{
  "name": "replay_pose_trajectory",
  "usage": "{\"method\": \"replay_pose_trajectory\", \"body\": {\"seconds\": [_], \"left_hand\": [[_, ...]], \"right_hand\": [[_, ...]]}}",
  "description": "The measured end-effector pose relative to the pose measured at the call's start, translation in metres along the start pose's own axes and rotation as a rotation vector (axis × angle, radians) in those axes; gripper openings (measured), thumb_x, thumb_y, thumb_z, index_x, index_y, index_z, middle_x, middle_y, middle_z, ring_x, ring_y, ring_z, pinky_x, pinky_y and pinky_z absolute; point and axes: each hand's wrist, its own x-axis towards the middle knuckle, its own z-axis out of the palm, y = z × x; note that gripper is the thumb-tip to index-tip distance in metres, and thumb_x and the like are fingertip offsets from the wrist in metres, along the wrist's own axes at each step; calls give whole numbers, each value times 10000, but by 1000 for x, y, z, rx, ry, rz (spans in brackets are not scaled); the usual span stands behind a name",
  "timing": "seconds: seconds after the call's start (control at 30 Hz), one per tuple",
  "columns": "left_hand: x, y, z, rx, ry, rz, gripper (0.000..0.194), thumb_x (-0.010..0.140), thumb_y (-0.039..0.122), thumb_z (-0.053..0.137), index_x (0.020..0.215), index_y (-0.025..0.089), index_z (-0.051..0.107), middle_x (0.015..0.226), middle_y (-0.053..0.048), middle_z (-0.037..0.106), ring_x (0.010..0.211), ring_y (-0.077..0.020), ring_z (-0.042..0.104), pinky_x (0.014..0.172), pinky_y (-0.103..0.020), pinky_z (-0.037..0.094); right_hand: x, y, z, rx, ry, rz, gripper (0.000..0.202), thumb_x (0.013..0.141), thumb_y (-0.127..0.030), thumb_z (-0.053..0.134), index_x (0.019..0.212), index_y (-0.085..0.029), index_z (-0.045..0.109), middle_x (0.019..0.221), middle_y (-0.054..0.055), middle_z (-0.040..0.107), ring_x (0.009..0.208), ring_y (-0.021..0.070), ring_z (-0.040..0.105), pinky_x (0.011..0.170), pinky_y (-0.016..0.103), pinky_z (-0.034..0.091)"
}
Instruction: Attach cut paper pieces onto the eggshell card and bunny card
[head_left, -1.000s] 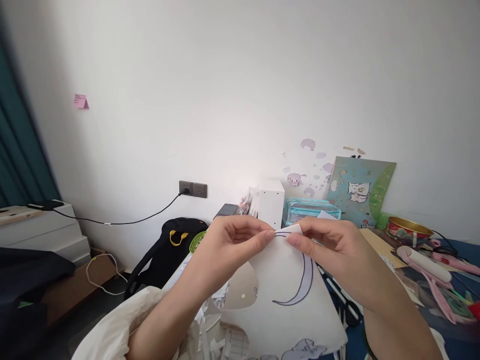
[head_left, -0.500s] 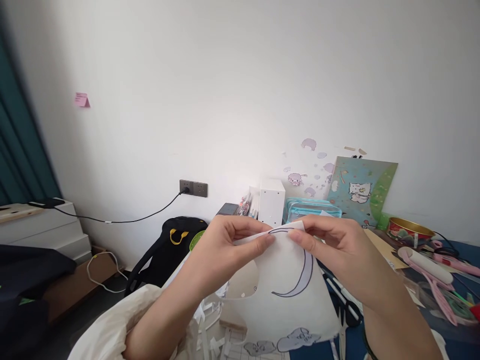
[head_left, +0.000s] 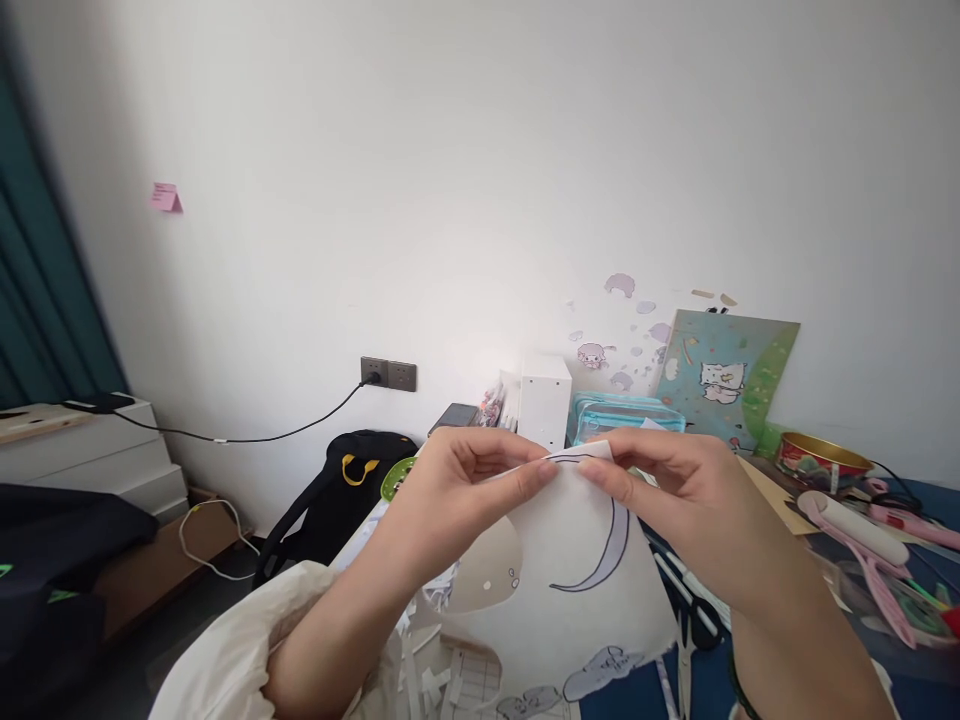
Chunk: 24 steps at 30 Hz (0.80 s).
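Note:
A white sheet of paper [head_left: 570, 540] printed with a purple crescent moon and cloud shapes hangs from both my hands above the desk. Along its top edge, my left hand [head_left: 472, 490] pinches it between thumb and fingers. Close beside, my right hand [head_left: 660, 490] pinches the same edge near the top corner. A rounded hole has been cut in the sheet's left side. Scissors [head_left: 685, 660] lie on the blue desk surface behind the sheet's lower right. White paper strips [head_left: 420, 670] are scattered below my left forearm.
A white box [head_left: 545, 398] and a clear blue-edged pouch [head_left: 626, 412] stand by the wall, near a picture board [head_left: 727, 375]. To the right are a round tin [head_left: 823, 462] and a pink-handled roller [head_left: 855, 530]. A black backpack [head_left: 330, 500] sits left of the desk.
Both hands keep their pinch on the paper's top edge. The sheet's lower part has swung slightly, and the view has shifted a little.

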Motion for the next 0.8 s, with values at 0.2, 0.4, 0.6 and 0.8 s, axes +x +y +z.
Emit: {"method": "replay_pose_trajectory", "body": {"seconds": [0.2,0.4,0.6,0.8], "left_hand": [[-2,-4,1,64,47,130,75,769,303,715,758,249,765,740,12,744,680,-117,650,575,-176,474],[-4,-5,2,123,60,183,77,783,301,700,751,269,763,743,23,746,707,-123,665,581,-173,476],[-3,-3,3,192,90,175,74,761,306,716,739,242,747,750,12,746,727,-134,665,640,-191,486],[4,-4,-1,101,182,103,144,739,332,725,672,205,714,718,-5,717,646,-121,625,593,-197,469]], "right_hand": [[-3,-3,-1,10,9,-22,216,874,-391,574,735,-247,654,767,-12,638,766,165,559,658,279,419],[-2,-1,0,10,13,-34,215,875,-393,572,752,-243,666,776,-11,645,740,154,538,638,274,406],[1,-4,6,1,-5,-17,232,874,-367,571,685,-242,624,667,-37,578,655,124,496,581,246,370],[7,1,6,47,-51,50,246,868,-418,565,707,-248,640,677,-32,574,665,125,502,566,231,373]]}}
